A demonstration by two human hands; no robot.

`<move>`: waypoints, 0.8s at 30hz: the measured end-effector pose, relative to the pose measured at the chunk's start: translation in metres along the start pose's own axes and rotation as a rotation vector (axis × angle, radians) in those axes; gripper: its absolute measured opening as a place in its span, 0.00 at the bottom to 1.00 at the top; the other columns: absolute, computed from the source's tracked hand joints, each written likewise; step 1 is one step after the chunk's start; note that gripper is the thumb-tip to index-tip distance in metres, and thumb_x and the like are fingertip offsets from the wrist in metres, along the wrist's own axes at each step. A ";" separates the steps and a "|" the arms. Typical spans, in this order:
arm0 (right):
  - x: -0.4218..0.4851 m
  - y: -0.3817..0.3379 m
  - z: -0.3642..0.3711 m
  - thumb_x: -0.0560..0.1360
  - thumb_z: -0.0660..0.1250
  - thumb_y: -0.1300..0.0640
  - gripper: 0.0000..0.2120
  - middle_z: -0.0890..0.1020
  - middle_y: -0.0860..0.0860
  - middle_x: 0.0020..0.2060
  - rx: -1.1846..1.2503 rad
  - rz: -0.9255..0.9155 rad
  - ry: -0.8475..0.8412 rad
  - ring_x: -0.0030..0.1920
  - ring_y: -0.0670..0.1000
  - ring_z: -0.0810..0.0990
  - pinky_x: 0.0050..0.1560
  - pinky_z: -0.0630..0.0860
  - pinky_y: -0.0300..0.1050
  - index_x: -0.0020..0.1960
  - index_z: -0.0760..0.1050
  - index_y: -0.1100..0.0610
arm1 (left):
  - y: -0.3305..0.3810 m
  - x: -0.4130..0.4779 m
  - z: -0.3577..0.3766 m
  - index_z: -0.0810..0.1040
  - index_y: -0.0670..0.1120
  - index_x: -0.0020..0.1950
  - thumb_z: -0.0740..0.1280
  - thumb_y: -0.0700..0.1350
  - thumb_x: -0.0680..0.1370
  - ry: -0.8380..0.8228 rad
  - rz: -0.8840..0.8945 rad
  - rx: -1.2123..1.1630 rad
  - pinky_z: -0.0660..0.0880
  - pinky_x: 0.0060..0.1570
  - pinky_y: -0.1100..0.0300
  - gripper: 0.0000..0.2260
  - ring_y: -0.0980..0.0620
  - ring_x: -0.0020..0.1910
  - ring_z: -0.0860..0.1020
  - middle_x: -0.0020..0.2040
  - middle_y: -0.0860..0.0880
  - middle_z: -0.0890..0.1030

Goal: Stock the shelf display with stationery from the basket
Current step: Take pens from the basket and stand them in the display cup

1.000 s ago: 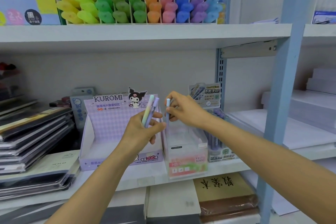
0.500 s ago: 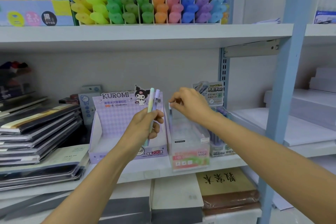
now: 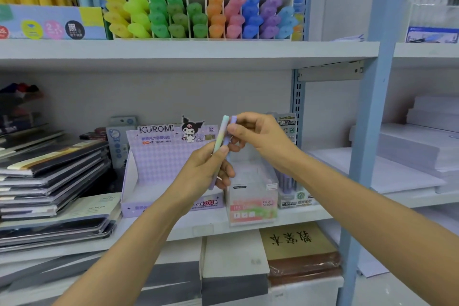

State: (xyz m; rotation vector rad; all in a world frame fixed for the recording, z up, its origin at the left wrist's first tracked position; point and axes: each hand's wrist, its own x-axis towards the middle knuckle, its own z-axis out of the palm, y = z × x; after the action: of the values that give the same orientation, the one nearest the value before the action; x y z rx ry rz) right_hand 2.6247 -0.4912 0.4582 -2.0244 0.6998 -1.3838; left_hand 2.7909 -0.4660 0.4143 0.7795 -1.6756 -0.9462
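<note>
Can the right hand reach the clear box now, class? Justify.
Probably yes: the right hand, pinching a purple pen held by the left hand, sits just above the clear box; nothing lies between.

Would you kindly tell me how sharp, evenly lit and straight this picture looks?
Head view: light soft and even, no hard glare; blue post leans, likely wide-angle bending; left hand, right hand and pens slightly soft; purple box print readable; top right corner smeared.
</note>
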 end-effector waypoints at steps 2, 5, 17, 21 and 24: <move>0.001 -0.002 -0.008 0.79 0.64 0.63 0.07 0.82 0.55 0.40 0.027 -0.008 0.095 0.37 0.48 0.79 0.41 0.77 0.41 0.54 0.78 0.65 | -0.001 0.001 -0.001 0.77 0.49 0.59 0.58 0.51 0.83 0.022 -0.021 -0.005 0.76 0.32 0.60 0.11 0.52 0.33 0.78 0.39 0.46 0.82; 0.006 -0.001 -0.030 0.80 0.63 0.62 0.07 0.82 0.54 0.39 0.067 0.000 0.270 0.36 0.46 0.81 0.39 0.78 0.37 0.52 0.77 0.65 | -0.007 0.003 -0.005 0.79 0.50 0.56 0.59 0.50 0.83 0.142 -0.042 0.030 0.66 0.24 0.67 0.10 0.55 0.28 0.72 0.35 0.51 0.80; 0.018 0.056 -0.015 0.79 0.64 0.64 0.06 0.83 0.58 0.42 -0.495 0.025 0.134 0.40 0.51 0.83 0.42 0.77 0.38 0.55 0.76 0.62 | -0.028 0.010 -0.002 0.79 0.49 0.52 0.73 0.42 0.74 0.213 -0.102 0.166 0.71 0.35 0.63 0.09 0.56 0.31 0.72 0.37 0.50 0.77; 0.025 0.059 -0.013 0.79 0.64 0.64 0.05 0.84 0.57 0.41 -0.622 -0.030 0.078 0.42 0.51 0.84 0.49 0.81 0.48 0.54 0.76 0.62 | -0.029 0.010 -0.003 0.79 0.50 0.52 0.73 0.42 0.75 0.197 -0.096 0.162 0.71 0.36 0.63 0.08 0.57 0.31 0.71 0.38 0.49 0.77; 0.028 0.058 -0.019 0.79 0.64 0.64 0.04 0.84 0.57 0.40 -0.652 -0.043 0.029 0.41 0.50 0.84 0.49 0.81 0.50 0.52 0.77 0.63 | -0.029 0.012 -0.003 0.78 0.50 0.53 0.73 0.42 0.75 0.189 -0.097 0.158 0.70 0.37 0.62 0.09 0.56 0.32 0.71 0.37 0.50 0.77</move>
State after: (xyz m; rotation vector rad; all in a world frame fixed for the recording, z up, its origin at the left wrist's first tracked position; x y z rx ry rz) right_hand 2.6099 -0.5539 0.4403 -2.5173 1.2510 -1.3189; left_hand 2.7925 -0.4908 0.3945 1.0315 -1.5709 -0.7863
